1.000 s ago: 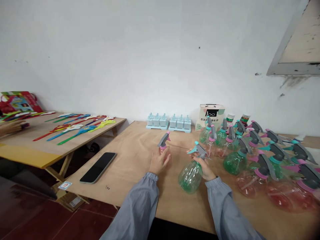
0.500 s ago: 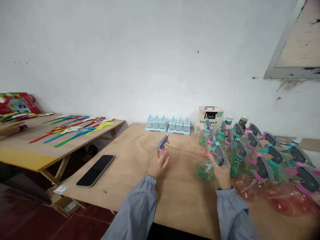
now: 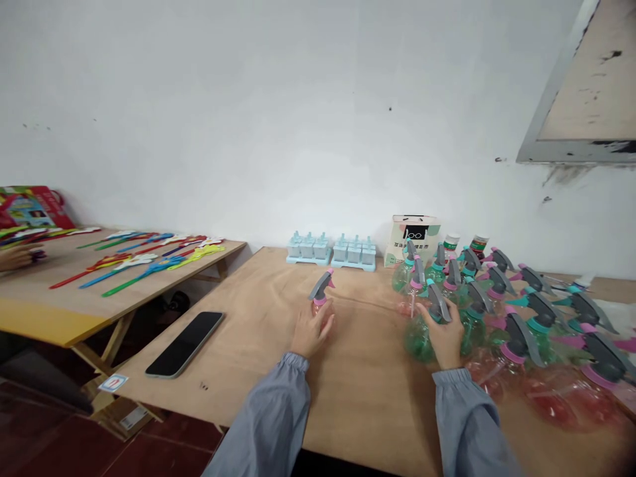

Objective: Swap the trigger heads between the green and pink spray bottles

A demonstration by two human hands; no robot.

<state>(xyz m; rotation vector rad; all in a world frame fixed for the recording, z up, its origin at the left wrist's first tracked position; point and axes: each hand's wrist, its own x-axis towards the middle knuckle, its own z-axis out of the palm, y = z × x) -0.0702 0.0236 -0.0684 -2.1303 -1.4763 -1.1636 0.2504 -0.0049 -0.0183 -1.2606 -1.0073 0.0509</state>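
Observation:
My left hand (image 3: 309, 331) is closed round a small pink spray bottle with a grey and pink trigger head (image 3: 321, 286). Most of that bottle's body is hidden behind the fingers. On the right, my right hand (image 3: 445, 333) grips a clear green spray bottle (image 3: 418, 339) just below its grey and teal head, at the near left side of the group. Several more spray bottles stand close around it, among them a green one (image 3: 473, 326) and a pink one (image 3: 491, 368).
Two light blue ice-pop moulds (image 3: 308, 249) and a printed paper bag (image 3: 410, 242) stand by the wall. A phone (image 3: 185, 344) lies at left. On the neighbouring table (image 3: 54, 299), colourful hand-shaped sticks (image 3: 158, 265) lie near another person's hand (image 3: 18, 257).
My right hand has moved slightly right with the green spray bottle, nearer the other bottles. My left hand keeps its hold, and the view has shifted a little.

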